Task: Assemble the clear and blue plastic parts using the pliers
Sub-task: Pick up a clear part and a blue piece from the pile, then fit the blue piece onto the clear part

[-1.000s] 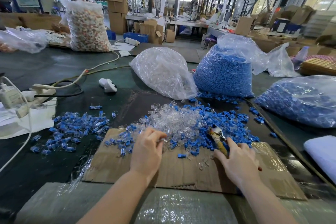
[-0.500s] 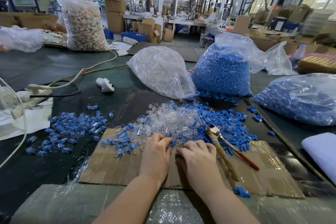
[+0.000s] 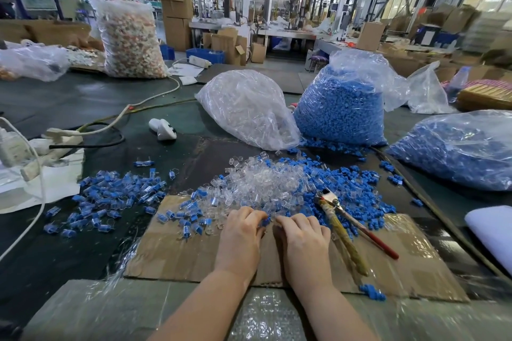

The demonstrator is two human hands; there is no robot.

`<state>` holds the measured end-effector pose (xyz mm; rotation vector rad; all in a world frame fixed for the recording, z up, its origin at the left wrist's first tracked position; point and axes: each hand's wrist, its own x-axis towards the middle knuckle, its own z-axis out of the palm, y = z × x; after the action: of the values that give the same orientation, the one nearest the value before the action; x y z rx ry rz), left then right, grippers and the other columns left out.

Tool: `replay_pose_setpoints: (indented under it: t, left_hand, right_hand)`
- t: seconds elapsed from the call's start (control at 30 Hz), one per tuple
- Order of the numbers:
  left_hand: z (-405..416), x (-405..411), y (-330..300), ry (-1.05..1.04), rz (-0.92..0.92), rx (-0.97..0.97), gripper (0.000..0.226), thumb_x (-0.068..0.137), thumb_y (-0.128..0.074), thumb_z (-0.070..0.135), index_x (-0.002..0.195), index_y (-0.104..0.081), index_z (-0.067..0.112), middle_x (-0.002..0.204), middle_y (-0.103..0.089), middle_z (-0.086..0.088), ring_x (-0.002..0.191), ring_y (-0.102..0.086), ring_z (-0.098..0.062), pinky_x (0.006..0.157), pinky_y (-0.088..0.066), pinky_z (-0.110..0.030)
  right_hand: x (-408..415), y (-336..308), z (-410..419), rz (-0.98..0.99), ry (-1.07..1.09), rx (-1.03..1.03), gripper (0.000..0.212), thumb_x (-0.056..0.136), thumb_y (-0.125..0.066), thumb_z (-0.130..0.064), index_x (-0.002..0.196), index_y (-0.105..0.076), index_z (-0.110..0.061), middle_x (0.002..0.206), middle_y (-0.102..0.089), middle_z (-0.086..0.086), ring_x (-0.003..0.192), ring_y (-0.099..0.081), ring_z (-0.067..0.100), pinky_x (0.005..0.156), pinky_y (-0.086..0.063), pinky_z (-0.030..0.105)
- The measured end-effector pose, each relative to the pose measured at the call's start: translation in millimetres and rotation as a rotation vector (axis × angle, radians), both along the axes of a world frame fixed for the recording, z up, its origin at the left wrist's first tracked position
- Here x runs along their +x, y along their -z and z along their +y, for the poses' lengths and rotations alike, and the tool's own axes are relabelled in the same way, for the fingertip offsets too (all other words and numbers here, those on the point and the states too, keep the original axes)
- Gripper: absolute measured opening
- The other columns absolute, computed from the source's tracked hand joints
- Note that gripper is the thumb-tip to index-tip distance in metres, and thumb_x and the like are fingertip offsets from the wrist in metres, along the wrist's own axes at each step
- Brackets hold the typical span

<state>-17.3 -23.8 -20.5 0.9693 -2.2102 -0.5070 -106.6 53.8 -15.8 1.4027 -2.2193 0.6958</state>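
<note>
Pliers (image 3: 343, 225) lie unheld right of both hands, whose curled fingers (image 3: 250, 216) pinch small parts (image 3: 266, 221).

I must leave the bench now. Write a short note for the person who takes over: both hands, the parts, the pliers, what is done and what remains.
Left hand and right hand: fingers curled at the near edge of the mixed pile, a blue part between them; exact grip unclear.
Pliers: on the cardboard, right of the hands, unheld.
Done: assembled pieces heaped on the left.
Left: the loose pile, plus bags of clear parts and blue parts.
</note>
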Motion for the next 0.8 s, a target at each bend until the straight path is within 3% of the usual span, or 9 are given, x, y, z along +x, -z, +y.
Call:
replay_pose_setpoints:
  t: [0.2, 0.33, 0.53, 0.8]
  left_hand:
    - [2.3, 1.5, -2.0, 0.031, 0.008, -0.003, 0.018, 0.091, -0.056, 0.017, 0.106, -0.066, 0.014, 0.095, -0.049, 0.008, 0.093, -0.04, -0.007, 0.081, -0.03, -0.014]
    - [5.8, 3.1, -3.2, 0.046, 0.053, 0.0, 0.011, 0.089, -0.059, 0.011, 0.097, -0.067, 0.014, 0.093, -0.054, 0.007, 0.086, -0.05, -0.008, 0.077, -0.035, -0.014]
    - [7.5, 3.3, -3.1, 0.058, 0.035, -0.034, 0.019, 0.089, -0.059, 0.009, 0.105, -0.066, 0.017, 0.094, -0.06, 0.004, 0.082, -0.056, -0.013, 0.072, -0.035, -0.014]
    - [7.6, 3.4, -2.8, 0.024, 0.06, -0.039, 0.013, 0.092, -0.055, 0.017, 0.102, -0.063, 0.017, 0.096, -0.057, 0.009, 0.087, -0.045, -0.002, 0.078, -0.029, -0.007]
  right_hand:
    - [1.7, 2.2, 1.9, -0.055, 0.005, -0.019, 0.032, 0.061, -0.084, -0.005, 0.085, -0.072, -0.022, 0.079, -0.061, 0.0, 0.071, -0.061, 0.021, 0.064, -0.047, 0.038]
    - [2.2, 0.8, 3.9, -0.114, -0.014, -0.06, 0.026, 0.067, -0.079, -0.004, 0.083, -0.068, -0.02, 0.079, -0.062, -0.004, 0.072, -0.06, 0.02, 0.071, -0.04, 0.033]
    - [-1.2, 0.2, 7.5, -0.275, -0.037, -0.128, 0.012, 0.076, -0.073, -0.007, 0.078, -0.065, -0.016, 0.073, -0.064, -0.004, 0.071, -0.06, 0.02, 0.07, -0.028, 0.027]
    - [-1.1, -0.3, 9.4, -0.272, -0.07, -0.181, 0.008, 0.077, -0.071, -0.008, 0.078, -0.066, -0.014, 0.07, -0.065, -0.002, 0.065, -0.06, 0.02, 0.069, -0.039, 0.03]
